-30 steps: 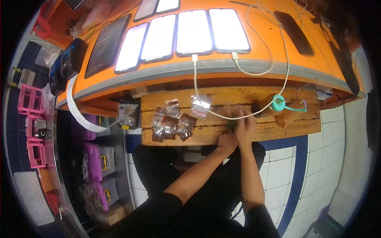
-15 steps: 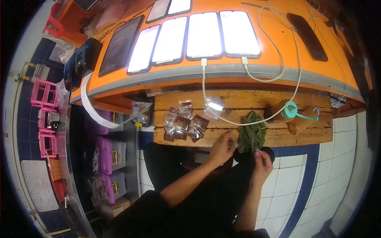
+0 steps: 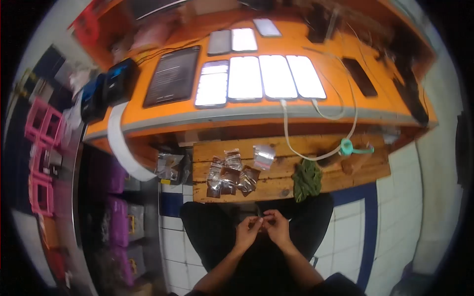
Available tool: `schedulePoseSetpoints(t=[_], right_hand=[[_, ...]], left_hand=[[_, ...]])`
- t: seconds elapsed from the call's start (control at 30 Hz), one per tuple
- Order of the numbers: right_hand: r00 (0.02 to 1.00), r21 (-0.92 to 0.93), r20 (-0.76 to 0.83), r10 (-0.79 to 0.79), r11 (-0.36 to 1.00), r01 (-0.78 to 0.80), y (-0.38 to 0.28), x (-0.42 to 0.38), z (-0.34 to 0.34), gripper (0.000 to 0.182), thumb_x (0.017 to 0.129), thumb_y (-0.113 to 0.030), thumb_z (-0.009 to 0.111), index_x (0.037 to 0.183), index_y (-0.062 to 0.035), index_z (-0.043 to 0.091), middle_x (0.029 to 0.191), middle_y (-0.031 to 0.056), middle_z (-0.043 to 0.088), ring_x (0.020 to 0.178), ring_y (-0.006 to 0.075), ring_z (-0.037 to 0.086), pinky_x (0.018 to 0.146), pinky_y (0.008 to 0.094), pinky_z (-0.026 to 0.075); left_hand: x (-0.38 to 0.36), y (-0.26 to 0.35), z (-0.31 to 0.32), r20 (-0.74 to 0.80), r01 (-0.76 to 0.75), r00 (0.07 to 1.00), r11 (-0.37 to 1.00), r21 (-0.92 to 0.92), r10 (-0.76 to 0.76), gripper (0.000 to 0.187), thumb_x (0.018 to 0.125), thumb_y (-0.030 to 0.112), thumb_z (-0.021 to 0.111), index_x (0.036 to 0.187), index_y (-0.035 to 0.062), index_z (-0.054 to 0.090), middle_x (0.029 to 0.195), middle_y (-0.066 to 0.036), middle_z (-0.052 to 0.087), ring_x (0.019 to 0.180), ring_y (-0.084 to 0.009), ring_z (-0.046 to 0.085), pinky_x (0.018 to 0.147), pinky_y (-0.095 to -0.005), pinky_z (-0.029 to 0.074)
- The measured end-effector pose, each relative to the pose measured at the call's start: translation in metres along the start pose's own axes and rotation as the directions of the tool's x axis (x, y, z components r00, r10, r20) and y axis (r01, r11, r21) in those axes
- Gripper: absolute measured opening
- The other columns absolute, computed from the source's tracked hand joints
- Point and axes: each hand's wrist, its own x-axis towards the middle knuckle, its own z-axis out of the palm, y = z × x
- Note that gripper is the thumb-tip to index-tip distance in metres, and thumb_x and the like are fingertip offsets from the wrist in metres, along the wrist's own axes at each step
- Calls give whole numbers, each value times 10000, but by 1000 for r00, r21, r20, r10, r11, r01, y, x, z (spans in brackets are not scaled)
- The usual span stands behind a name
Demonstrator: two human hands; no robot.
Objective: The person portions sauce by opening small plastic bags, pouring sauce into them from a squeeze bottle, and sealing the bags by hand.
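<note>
Over my lap, my left hand [image 3: 248, 233] and my right hand [image 3: 277, 228] meet fingertip to fingertip, both pinched closed. A small dark sliver shows between them, too small to name. In front of them on the wooden bench [image 3: 276, 190] lie several small clear packets with brown contents [image 3: 229, 176], to the left. A silvery clear bag [image 3: 264, 157] rests behind these. To the right, a bunch of green leaves [image 3: 307, 180] lies at the bench's front edge, touched by neither hand.
Several lit phones [image 3: 245, 78] and a dark tablet [image 3: 173, 76] lie on the orange counter [image 3: 148, 114]. White cables [image 3: 285, 129] hang over its edge. A bottle with a turquoise lid [image 3: 346, 146] stands at the bench's right. Purple bins [image 3: 118, 217] are at the left.
Both hands have left the green leaves and come together over my lap, further left and lower. The head view has shifted, showing more of the counter.
</note>
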Motion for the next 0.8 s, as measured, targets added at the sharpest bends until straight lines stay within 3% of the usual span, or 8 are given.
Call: schedulePoseSetpoints(t=[0.07,0.23,0.33,0.37,0.47,0.6,0.8], right_hand=[[999,-143,-12,35,989,-37,6,-2,-4,287,796,13,715,1047,-10,577,845,69,671,797,113,634,697,268,528],[997,-266,32,64,963,-54,30,-7,-14,262,755,72,705,963,0,564,869,94,675,784,145,645,694,283,545],[943,92,178,280,950,-299,47,-5,-20,251,770,48,693,976,2,556,867,130,676,762,187,672,670,287,557],[904,191,238,354,896,-401,51,-5,-26,240,766,94,670,950,0,548,864,138,665,764,207,674,674,286,562],[820,238,316,476,797,-555,48,-2,-29,291,768,115,632,1017,-1,535,881,135,667,793,216,665,702,307,573],[799,324,299,521,733,-599,49,2,-32,275,788,121,597,1028,5,527,923,148,655,804,225,668,703,330,580],[931,145,201,305,931,-336,66,1,-22,280,787,140,578,1019,0,508,937,161,658,805,231,674,713,328,585]], left_hand=[[3,-11,1,80,30,997,994,-108,-21,281,926,228,658,1023,-35,640,891,-91,688,778,-143,662,695,-259,549],[11,-57,-4,327,214,938,935,-282,-116,313,927,237,652,1070,-39,626,963,-111,677,842,-158,666,732,-290,563],[15,-64,-15,474,416,847,856,-308,-241,287,941,258,615,1015,-18,636,918,-91,676,853,-195,686,766,-288,564],[14,-67,-17,493,411,839,863,-294,-231,295,944,267,604,1012,-18,635,922,-95,678,857,-200,689,766,-290,564],[16,-65,-22,533,406,815,880,-248,-226,311,949,283,585,1007,-19,632,938,-108,684,871,-215,694,764,-300,565],[23,-74,-16,516,427,820,864,-267,-245,303,944,268,598,1016,-25,623,964,-127,680,863,-215,692,748,-315,572],[19,-72,-5,397,355,882,913,-202,-255,314,937,276,616,1009,-30,618,946,-128,675,841,-214,692,734,-324,582]])
